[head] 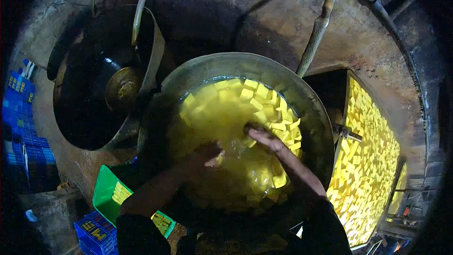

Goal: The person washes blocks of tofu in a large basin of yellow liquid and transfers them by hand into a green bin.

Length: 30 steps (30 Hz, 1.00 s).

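Observation:
Before me stands a large round metal vat (226,58) of murky yellow liquid (212,127). Yellow tofu-like blocks (262,92) crowd its far and right sides, some above the surface and some under it. My left hand (214,156) is low at the middle of the vat, in shadow. A bit of yellow shows at its fingertips; whether it is gripped is unclear. To the right, my right hand (261,134) reaches over the liquid beside the piled blocks. Its fingers are dark and blurred, so I cannot see whether they hold anything.
At right stands a big tank (368,148) packed with yellow blocks. A pipe stub (350,134) juts between it and the vat. A dark metal vessel (88,78) under a hose (141,10) is at left. Green (106,191) and blue crates (95,233) sit lower left. Another hose (316,39) hangs behind.

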{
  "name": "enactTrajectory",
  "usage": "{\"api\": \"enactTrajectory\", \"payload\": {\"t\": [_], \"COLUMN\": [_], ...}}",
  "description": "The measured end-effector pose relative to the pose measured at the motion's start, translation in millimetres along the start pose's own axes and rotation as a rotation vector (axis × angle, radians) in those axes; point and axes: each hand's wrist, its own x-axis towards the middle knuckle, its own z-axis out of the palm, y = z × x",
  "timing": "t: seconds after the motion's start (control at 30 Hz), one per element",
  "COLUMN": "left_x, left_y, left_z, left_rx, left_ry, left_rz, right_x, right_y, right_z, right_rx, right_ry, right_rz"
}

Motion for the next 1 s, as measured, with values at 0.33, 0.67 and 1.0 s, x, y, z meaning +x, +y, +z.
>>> {"api": "enactTrajectory", "payload": {"t": [0.33,0.67,1.0], "left_x": [9.7,26.4,55.3], "left_y": [-24.5,31.2,53.1], "left_z": [-29.3,-41.7,-18.8], "left_rx": [-1.587,-1.81,-2.26], "left_ry": [0.316,0.727,0.988], "left_rz": [0.332,0.069,0.402], "right_x": [115.9,10.6,-8.0], "right_y": [32.1,9.3,-81.3], "right_z": [43.7,-19.3,-2.8], "right_rx": [-0.43,0.843,1.795], "right_ry": [0.523,0.099,-0.036], "right_rz": [-0.041,-0.327,-0.333]}}
